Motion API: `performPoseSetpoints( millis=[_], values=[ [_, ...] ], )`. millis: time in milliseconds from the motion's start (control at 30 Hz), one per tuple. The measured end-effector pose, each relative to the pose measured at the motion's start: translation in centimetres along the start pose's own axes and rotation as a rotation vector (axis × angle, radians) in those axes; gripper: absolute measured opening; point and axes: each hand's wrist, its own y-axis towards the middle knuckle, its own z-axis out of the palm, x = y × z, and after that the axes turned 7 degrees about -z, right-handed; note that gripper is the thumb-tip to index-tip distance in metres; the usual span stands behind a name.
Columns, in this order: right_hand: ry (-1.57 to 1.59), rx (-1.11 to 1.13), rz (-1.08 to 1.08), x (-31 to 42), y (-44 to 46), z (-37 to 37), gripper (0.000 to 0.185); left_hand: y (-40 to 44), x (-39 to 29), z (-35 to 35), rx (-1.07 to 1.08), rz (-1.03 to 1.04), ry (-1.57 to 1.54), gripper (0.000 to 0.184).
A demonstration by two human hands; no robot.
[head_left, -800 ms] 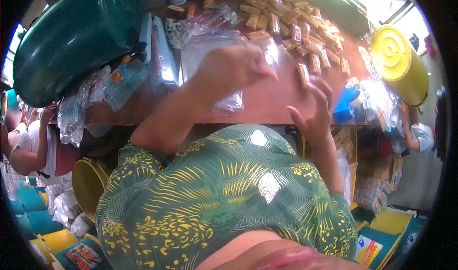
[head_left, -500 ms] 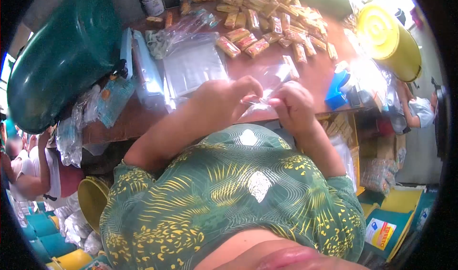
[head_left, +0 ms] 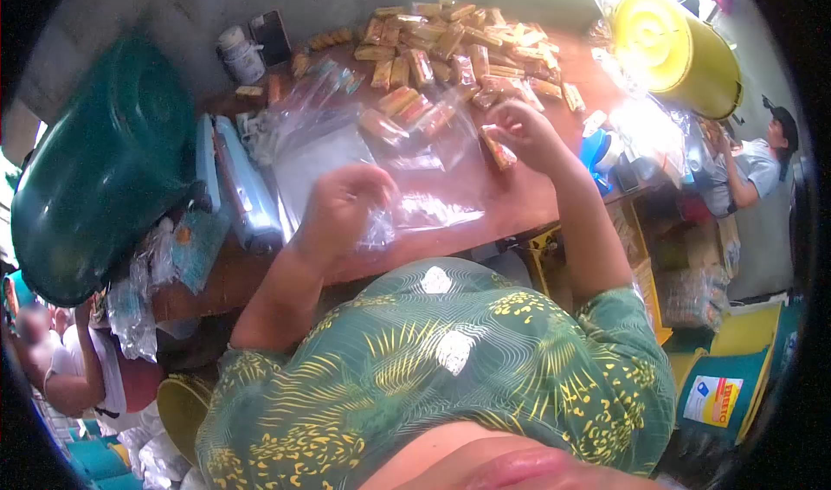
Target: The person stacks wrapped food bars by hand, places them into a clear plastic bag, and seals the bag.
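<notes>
Two hands over the table (head_left: 450,241), your left hand (head_left: 344,206) half-curled at the clear plastic (head_left: 378,230), blurred, can't tell its hold, your right hand (head_left: 525,133) bent-fingered at one wrapped bar (head_left: 500,151), grip unclear, piled bars (head_left: 467,44) just beyond.

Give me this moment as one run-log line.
left hand: by clear bags | right hand: at single wrapped pack | pack heap: far side of table
</notes>
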Motion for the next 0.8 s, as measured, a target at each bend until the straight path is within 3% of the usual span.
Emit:
performPoseSetpoints(
  millis=[67, 133, 167, 200, 233, 300, 333, 433, 467, 500, 533, 600, 667, 733, 800],
  values=[
    [-0.123, -0.105, 0.066, -6.1, 1.7, 0.5, 0.042, 1.1, 2.1, 0.2, -0.359, 0.13, -0.123, 0.033],
    [-0.346, -0.268, 0.143, -13.0, 2.7, 1.2, 0.056, 2.9, 4.5, 1.8, -0.469, 0.29, -0.21, 0.043],
    [-0.32, -0.201, 0.223, -18.0, 2.9, 2.3, 0.062, 3.8, 6.0, 2.6, -0.521, 0.368, -0.257, 0.05],
    [-0.417, -0.166, 0.271, -16.1, 2.6, 3.1, 0.062, 4.0, 8.4, 2.8, -0.468, 0.324, -0.141, 0.071],
    [-0.512, -0.132, 0.321, -13.1, 2.4, 4.5, 0.063, 4.3, 10.2, 3.1, -0.442, 0.266, -0.137, 0.072],
    [-0.418, -0.029, 0.387, -13.6, 2.7, 5.8, 0.063, 5.1, 12.6, 3.5, -0.389, 0.147, -0.127, 0.074],
    [-0.392, 0.069, 0.422, -10.2, 3.0, 4.9, 0.055, 4.9, 10.7, 3.6, -0.396, 0.153, -0.207, 0.073],
    [0.277, 0.033, 0.49, -8.1, 3.9, 1.9, 0.042, 5.1, 10.9, 3.7, -0.36, 0.197, -0.069, 0.075],
    [0.208, -0.279, 0.355, -9.4, 4.3, 1.3, 0.028, 5.0, 10.7, 3.8, -0.351, 0.2, -0.063, 0.077],
    [0.084, -0.375, 0.302, -11.2, 5.2, -1.2, 0.024, 5.0, 10.5, 3.8, -0.357, 0.177, -0.096, 0.076],
    [-0.036, -0.369, 0.423, -15.4, 5.8, -3.7, 0.034, 5.0, 10.4, 3.9, -0.362, 0.155, -0.128, 0.075],
    [-0.922, -0.518, 0.861, -16.5, 6.0, -6.3, 0.044, 4.9, 10.5, 3.9, -0.378, 0.135, -0.168, 0.074],
    [-0.943, -0.174, 0.963, -33.7, 2.4, -6.7, 0.053, 4.9, 10.7, 3.7, -0.377, 0.138, -0.179, 0.074],
    [-0.695, -0.113, 0.974, -31.4, 1.8, -5.3, 0.06, 4.8, 10.1, 3.7, -0.369, 0.099, -0.164, 0.077],
    [-0.787, -0.184, 0.927, -24.8, 2.2, -1.9, 0.069, 4.7, 9.8, 3.8, -0.369, 0.067, -0.143, 0.078]
  ],
)
